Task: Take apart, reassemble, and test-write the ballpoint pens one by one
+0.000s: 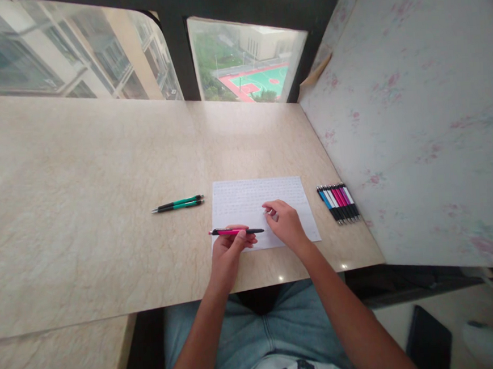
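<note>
My left hand (230, 249) is closed around a pink and black pen (237, 231), held level above a sheet of paper (230, 200) with rows of faint writing. From the pen's black right end a thin refill seems to stick out, with no silver cone around it. My right hand (286, 224) hovers over the paper just right of that end, thumb and fingers pinched. A small silvery piece (264, 211), possibly the pen's tip cone, shows at its fingertips, too small to be sure.
Two green and black pens (178, 204) lie left of the paper. To its right a row of several blue, white, pink and purple pens (338, 203) lies beside the patterned wall (417, 137). Windows (249, 59) stand behind the marbled counter (104, 218); its front edge is close to my lap.
</note>
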Demonstrator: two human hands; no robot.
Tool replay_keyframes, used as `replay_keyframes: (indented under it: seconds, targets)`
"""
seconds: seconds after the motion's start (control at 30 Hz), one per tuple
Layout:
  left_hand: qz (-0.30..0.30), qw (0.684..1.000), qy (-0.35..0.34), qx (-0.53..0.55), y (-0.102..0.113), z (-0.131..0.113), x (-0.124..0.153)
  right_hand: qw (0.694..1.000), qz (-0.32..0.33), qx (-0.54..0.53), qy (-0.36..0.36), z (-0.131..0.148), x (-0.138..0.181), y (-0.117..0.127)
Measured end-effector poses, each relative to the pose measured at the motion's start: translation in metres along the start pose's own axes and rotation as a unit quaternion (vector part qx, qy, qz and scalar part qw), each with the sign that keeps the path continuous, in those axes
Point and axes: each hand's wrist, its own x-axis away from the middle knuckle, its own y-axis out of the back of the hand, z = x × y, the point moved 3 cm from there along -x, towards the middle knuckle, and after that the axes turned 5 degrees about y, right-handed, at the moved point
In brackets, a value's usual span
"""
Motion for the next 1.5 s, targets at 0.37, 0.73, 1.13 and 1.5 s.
replay_keyframes:
  seconds: [0.37,0.73,1.13,1.5]
  targets:
    - [-0.005,1.0,0.015,0.006,0.0,0.0,-0.001,0.997,0.033,0.075,0.001,0.011,-0.024,-0.02]
    - [0.019,0.999,-0.005,-0.044,-0.004,-0.005,0.001,0.975,0.066,-0.208,-0.048,0.037,0.036,0.01]
    - [0.026,0.996,-0.02,-0.078,-0.001,-0.005,0.001,0.988,0.057,-0.14,0.013,0.043,0.043,0.028]
    - [-0.026,0.999,0.01,0.042,0.001,-0.001,-0.003,0.999,-0.008,-0.02,-0.038,0.014,0.058,0.029]
